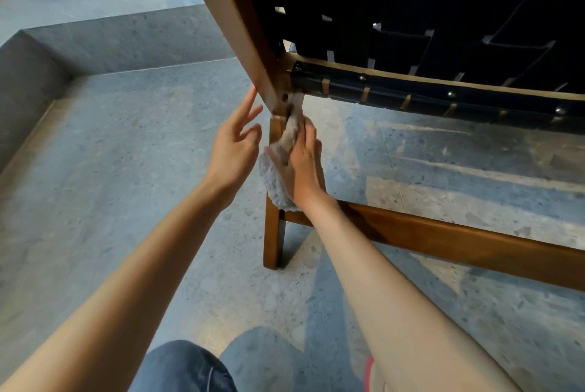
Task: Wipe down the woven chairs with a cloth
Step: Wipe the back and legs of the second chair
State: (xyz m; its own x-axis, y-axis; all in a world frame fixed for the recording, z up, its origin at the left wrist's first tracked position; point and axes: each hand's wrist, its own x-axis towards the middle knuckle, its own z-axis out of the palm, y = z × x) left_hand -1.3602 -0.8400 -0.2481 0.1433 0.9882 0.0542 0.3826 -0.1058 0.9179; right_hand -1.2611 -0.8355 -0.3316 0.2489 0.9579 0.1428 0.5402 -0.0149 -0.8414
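A woven chair point(411, 27) with dark straps and a brown wooden frame fills the upper right, seen from behind. My right hand point(302, 167) grips a fluffy grey cloth point(275, 182) and presses it against the chair's rear leg point(273, 233), just below the joint with the slanted back post point(228, 11). My left hand point(235, 144) hovers just left of that joint with fingers spread and straight, holding nothing; whether a fingertip touches the post is unclear.
A wooden stretcher point(459, 239) runs right from the leg near the speckled floor. A grey step edge point(126, 40) borders the floor at left and behind. My knee in jeans point(186, 369) is at the bottom.
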